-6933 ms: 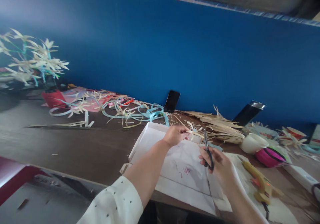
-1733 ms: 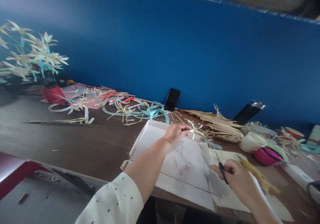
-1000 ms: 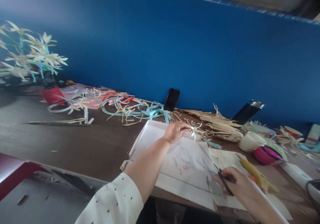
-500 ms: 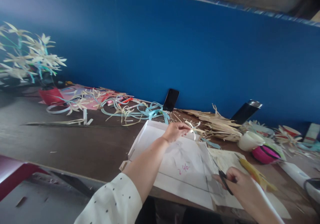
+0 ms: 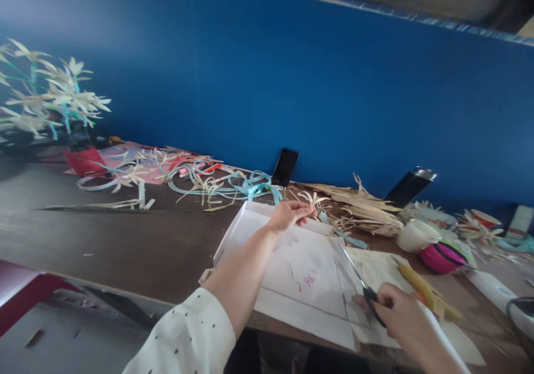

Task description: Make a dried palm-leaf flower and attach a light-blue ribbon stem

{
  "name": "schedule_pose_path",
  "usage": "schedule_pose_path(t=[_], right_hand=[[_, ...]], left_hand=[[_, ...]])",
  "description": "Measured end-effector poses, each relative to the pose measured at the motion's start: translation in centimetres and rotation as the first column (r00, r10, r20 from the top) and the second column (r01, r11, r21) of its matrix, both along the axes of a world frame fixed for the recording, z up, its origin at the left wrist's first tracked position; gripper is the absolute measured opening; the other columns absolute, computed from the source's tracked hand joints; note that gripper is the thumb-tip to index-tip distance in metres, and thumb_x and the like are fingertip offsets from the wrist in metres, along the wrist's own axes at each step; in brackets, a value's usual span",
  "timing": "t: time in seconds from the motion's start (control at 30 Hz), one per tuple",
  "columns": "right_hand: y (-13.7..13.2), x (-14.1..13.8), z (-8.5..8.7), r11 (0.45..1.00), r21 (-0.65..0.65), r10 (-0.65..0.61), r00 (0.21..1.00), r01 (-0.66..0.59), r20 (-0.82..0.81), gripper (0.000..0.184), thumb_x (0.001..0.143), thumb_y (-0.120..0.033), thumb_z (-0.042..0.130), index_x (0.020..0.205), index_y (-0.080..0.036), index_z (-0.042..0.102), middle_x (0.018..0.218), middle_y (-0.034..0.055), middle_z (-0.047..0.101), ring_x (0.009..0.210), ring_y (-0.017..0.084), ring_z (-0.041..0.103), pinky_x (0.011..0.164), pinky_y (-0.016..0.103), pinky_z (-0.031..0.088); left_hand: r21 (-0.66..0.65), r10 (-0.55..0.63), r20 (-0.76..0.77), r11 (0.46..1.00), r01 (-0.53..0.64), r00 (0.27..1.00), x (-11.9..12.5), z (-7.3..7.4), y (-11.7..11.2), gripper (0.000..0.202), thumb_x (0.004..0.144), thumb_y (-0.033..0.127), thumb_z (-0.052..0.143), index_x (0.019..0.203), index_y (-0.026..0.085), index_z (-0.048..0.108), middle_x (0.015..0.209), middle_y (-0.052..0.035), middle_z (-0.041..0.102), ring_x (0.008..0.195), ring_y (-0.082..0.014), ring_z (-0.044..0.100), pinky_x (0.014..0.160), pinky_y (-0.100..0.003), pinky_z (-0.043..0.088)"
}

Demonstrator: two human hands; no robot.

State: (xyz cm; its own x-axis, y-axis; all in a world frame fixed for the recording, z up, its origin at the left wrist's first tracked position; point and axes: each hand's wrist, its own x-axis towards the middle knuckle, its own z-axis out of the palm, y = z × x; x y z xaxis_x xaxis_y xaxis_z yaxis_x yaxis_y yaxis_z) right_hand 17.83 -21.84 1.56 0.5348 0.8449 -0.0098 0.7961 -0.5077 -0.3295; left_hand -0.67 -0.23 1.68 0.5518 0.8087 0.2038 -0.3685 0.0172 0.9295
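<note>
Between its fingertips, my left hand (image 5: 291, 216) pinches a small pale flower (image 5: 312, 199) made of thin strips, its petals fanning upward. It hovers over the back edge of an opened white cardboard box (image 5: 287, 262) with "2.46." written in pink. On the right, my right hand (image 5: 394, 310) is closed round the black handles of a pair of scissors (image 5: 362, 284). Their blades point up and left, over the box's right edge and a pale sheet (image 5: 375, 268). The blades look closed together.
A phone (image 5: 286, 166) leans on the blue wall. Dried husk strips (image 5: 359, 204) and blue ribbon (image 5: 254, 185) lie behind the box. Rightward are a black flask (image 5: 411, 186), a white cup (image 5: 417, 235), a pink pouch (image 5: 443, 257) and yellow-handled pliers (image 5: 429, 290). A red pot (image 5: 86, 161) of flowers stands left.
The flower in my left hand has turned upright, and the hand has shifted slightly left. The scissors have swung so their blades show more plainly, pointing up-left.
</note>
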Motion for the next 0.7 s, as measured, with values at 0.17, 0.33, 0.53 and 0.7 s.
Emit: schedule_pose_path(t=[0.17, 0.33, 0.53, 0.7], right_hand=[[0.2, 0.0, 0.0, 0.997, -0.052, 0.062, 0.998, -0.06, 0.022, 0.028, 0.062, -0.045, 0.061, 0.053, -0.024, 0.044, 0.046, -0.0031, 0.054, 0.049, 0.017, 0.051, 0.047, 0.026, 0.032], [0.2, 0.4, 0.1, 0.986, -0.042, 0.163, 0.986, -0.164, -0.019, 0.024, 0.059, -0.045, 0.063, 0.058, -0.024, 0.053, 0.055, -0.0015, 0.06, 0.054, 0.017, 0.053, 0.049, 0.025, 0.033], [-0.1, 0.5, 0.5, 0.987, -0.11, 0.126, 0.991, -0.12, 0.053, 0.028, 0.061, -0.05, 0.063, 0.056, -0.025, 0.053, 0.05, -0.0028, 0.056, 0.049, 0.017, 0.051, 0.046, 0.025, 0.028], [0.2, 1.1, 0.3, 0.981, -0.119, 0.161, 0.987, -0.156, 0.031, 0.025, 0.061, -0.05, 0.064, 0.057, -0.026, 0.056, 0.051, -0.0025, 0.057, 0.05, 0.017, 0.051, 0.046, 0.024, 0.027]], left_hand=[[-0.042, -0.015, 0.018, 0.999, 0.016, 1.0, 0.0, -0.2, 0.2, 0.038, 0.064, 0.042, 0.072, 0.082, 0.009, 0.068, 0.086, -0.0119, 0.069, 0.053, -0.0055, 0.051, 0.047, -0.02, 0.038], [-0.043, -0.012, -0.006, 0.999, 0.012, 1.0, 0.0, -0.3, 0.2, 0.041, 0.063, 0.044, 0.072, 0.083, 0.009, 0.068, 0.087, -0.0121, 0.069, 0.054, -0.0059, 0.051, 0.047, -0.019, 0.038], [-0.034, -0.019, -0.009, 0.999, 0.019, 1.0, 0.1, -0.2, 0.1, 0.041, 0.062, 0.044, 0.073, 0.082, 0.009, 0.067, 0.084, -0.0113, 0.068, 0.052, -0.0055, 0.051, 0.046, -0.019, 0.038], [-0.021, -0.021, -0.047, 1.0, 0.02, 0.999, 0.0, -0.2, 0.1, 0.041, 0.062, 0.045, 0.072, 0.082, 0.01, 0.067, 0.086, -0.0111, 0.068, 0.054, -0.0059, 0.051, 0.047, -0.019, 0.039]])
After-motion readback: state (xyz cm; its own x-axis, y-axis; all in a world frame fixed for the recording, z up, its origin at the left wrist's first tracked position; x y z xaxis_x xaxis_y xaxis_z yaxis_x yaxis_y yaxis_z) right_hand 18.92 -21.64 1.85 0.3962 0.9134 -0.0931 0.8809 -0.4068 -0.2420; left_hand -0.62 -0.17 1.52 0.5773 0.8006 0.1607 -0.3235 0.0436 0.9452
